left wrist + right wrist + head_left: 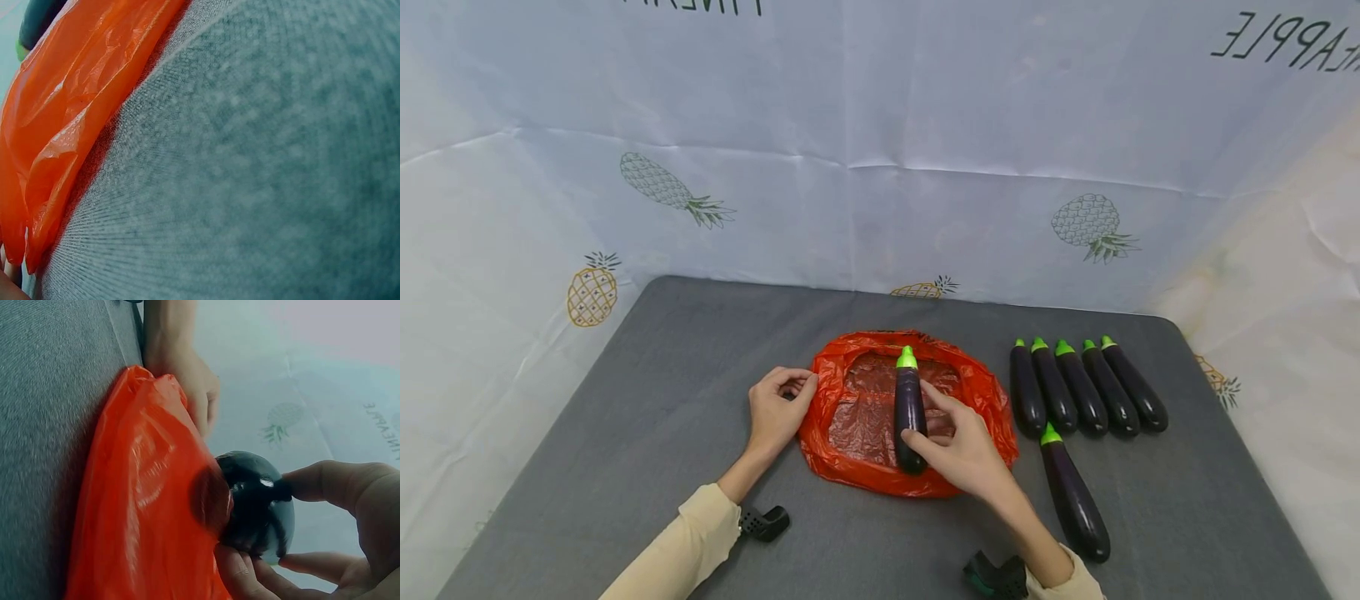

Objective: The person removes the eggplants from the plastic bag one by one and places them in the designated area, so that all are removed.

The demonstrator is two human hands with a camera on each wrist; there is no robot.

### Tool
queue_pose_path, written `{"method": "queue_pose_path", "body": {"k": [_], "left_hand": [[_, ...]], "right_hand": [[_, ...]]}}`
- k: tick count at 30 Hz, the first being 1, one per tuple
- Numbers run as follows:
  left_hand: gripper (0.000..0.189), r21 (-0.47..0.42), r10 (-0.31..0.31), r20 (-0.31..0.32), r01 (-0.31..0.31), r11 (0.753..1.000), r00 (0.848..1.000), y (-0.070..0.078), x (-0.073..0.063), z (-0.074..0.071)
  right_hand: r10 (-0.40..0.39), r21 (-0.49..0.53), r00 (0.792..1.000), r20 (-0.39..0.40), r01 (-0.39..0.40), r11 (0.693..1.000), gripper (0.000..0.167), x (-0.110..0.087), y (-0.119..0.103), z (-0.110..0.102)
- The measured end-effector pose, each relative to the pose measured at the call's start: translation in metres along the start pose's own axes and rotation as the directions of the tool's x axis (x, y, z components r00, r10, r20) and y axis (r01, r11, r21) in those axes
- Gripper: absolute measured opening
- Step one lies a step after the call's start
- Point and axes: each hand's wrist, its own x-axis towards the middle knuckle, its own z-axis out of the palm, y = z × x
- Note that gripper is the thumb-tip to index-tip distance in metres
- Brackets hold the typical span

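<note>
An eggplant (909,408) with a bright green cap is held in my right hand (964,443), thumb on one side and fingers on the other, over the open mouth of a red plastic bag (827,457). In the right wrist view the rounded dark end of the eggplant (259,506) shows between thumb and fingers, partly behind the bag's wall (140,487). My left hand (781,408) pinches the bag's left rim with thumb and curled fingers. The left wrist view shows mostly the red bag (94,81) and grey cloth.
Several eggplants (1078,392) lie in a row right of the bag, green caps pointing away. One more eggplant (1075,496) lies nearer, its cap close to the row. The grey table (700,350) meets a pineapple-print cloth (880,225) at its back and sides.
</note>
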Motion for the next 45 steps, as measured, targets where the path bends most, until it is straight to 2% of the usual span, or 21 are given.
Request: {"method": "queue_pose_path", "body": {"k": [5, 12, 15, 19, 32, 39, 45], "left_hand": [[0.013, 0.021, 0.002, -0.025, -0.002, 1.000, 1.000, 0.006, 0.000, 0.002], [0.008, 0.018, 0.012, -0.022, -0.011, 1.000, 1.000, 0.035, -0.001, -0.002], [0.008, 0.015, 0.011, -0.017, -0.011, 1.000, 1.000, 0.043, -0.002, -0.004], [0.009, 0.021, 0.015, -0.019, -0.015, 1.000, 1.000, 0.044, -0.002, -0.004], [0.008, 0.015, 0.007, -0.023, -0.006, 1.000, 1.000, 0.042, -0.002, -0.003], [0.009, 0.007, 0.008, -0.024, -0.007, 1.000, 1.000, 0.042, -0.003, -0.004], [0.011, 0.004, 0.013, -0.023, -0.012, 1.000, 1.000, 0.041, -0.003, -0.004]], "right_hand": [[0.028, -0.024, 1.000, -0.008, -0.028, 0.999, 0.073, -0.005, 0.000, -0.011], [0.022, -0.076, 0.999, -0.025, -0.024, 0.997, 0.070, -0.016, 0.001, -0.029], [-0.001, -0.102, 0.999, -0.033, -0.002, 0.995, 0.069, -0.023, 0.001, -0.037], [-0.031, -0.152, 0.999, -0.044, 0.024, 0.988, 0.067, -0.031, 0.003, -0.049], [-0.055, -0.313, 0.991, -0.125, 0.013, 0.950, 0.069, -0.057, 0.014, -0.085], [0.012, -0.367, 0.991, -0.133, -0.061, 0.928, 0.071, -0.068, 0.025, -0.104], [0.035, -0.422, 0.991, -0.126, -0.086, 0.902, 0.072, -0.079, 0.041, -0.127]]}}
